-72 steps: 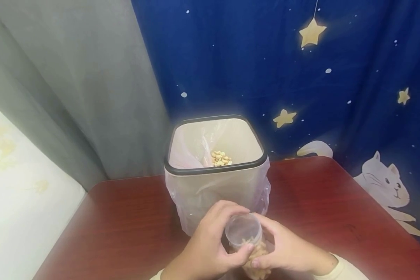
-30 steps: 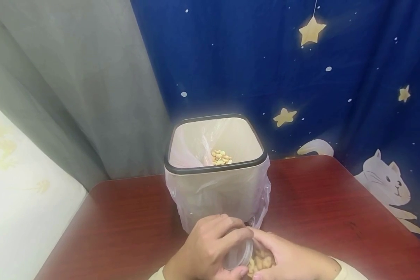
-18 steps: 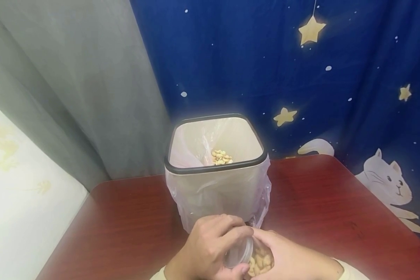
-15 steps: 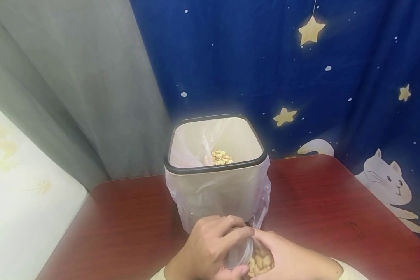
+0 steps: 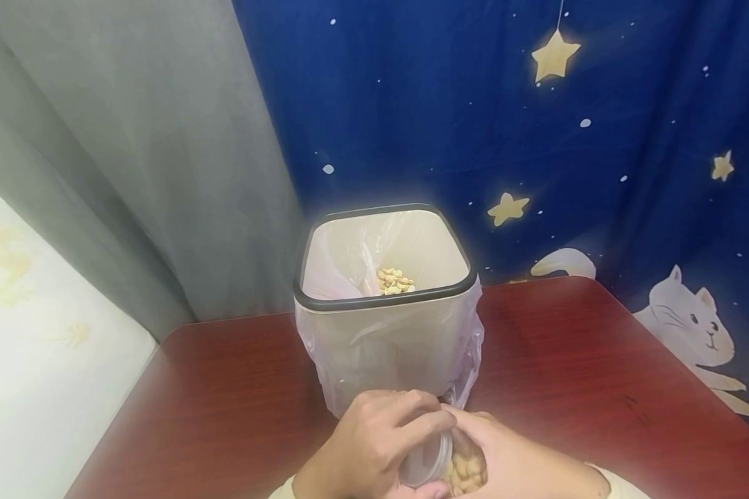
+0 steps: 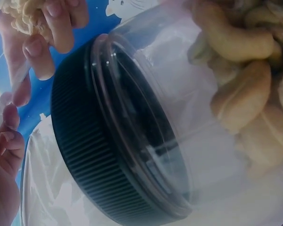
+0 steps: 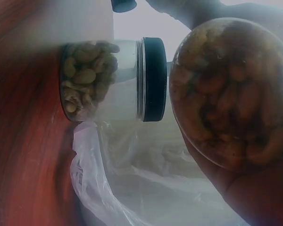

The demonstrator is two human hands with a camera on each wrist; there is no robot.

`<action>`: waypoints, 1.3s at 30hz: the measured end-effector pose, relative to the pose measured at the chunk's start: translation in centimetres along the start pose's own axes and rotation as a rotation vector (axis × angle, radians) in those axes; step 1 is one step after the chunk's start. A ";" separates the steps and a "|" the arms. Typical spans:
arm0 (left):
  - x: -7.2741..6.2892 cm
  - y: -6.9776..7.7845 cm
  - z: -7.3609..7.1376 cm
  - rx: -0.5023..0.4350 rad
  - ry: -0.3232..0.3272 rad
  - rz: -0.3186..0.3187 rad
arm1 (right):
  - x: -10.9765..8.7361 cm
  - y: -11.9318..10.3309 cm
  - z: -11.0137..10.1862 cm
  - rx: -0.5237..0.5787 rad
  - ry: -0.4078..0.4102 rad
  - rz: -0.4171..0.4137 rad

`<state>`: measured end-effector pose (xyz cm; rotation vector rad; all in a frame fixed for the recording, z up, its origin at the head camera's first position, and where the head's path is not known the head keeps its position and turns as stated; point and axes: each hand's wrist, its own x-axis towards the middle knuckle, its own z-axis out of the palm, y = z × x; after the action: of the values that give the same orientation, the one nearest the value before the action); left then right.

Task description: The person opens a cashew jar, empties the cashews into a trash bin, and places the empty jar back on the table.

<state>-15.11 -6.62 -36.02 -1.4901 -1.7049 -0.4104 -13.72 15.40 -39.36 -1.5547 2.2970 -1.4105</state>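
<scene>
A clear, round jar (image 5: 426, 463) is held at the bottom of the head view, in front of the bin, tipped with its ringed rim toward the left hand (image 5: 371, 440). It is gripped by the fingers of both hands: the rim end is wrapped by the left, the body by the right hand (image 5: 518, 457). Pale golden cashews (image 5: 467, 473) are gathered in the body; whether the rim is covered by something clear can hardly be told. Close by, a lidded jar (image 7: 127, 77) is stood on the tabletop (image 5: 568, 346), partly filled with cashews and closed with a ribbed black lid (image 7: 154, 79). Farther off, a beige bin (image 5: 387, 303) with a dark rim is draped with a thin pinkish liner (image 5: 473, 346), and a small heap of nuts (image 5: 394, 281) is seen inside. Compared with the earliest frame, the held jar has been tilted over sideways and lowered; the heap is left unchanged.
</scene>
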 end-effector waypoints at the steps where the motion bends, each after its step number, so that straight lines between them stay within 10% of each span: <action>1: 0.0 0.0 0.0 -0.004 0.005 -0.001 | 0.0 -0.1 0.1 -0.002 0.008 0.004; 18: 0.1 -0.2 0.1 -0.029 0.068 -0.004 | 0.1 -0.6 1.1 -0.113 0.125 0.104; 39: 0.4 -0.2 -0.1 -0.023 0.120 0.009 | -0.1 -0.4 1.4 -0.232 0.189 0.006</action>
<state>-15.20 -6.49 -35.63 -1.4602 -1.6037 -0.5060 -12.74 14.59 -39.98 -1.5261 2.6572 -1.3874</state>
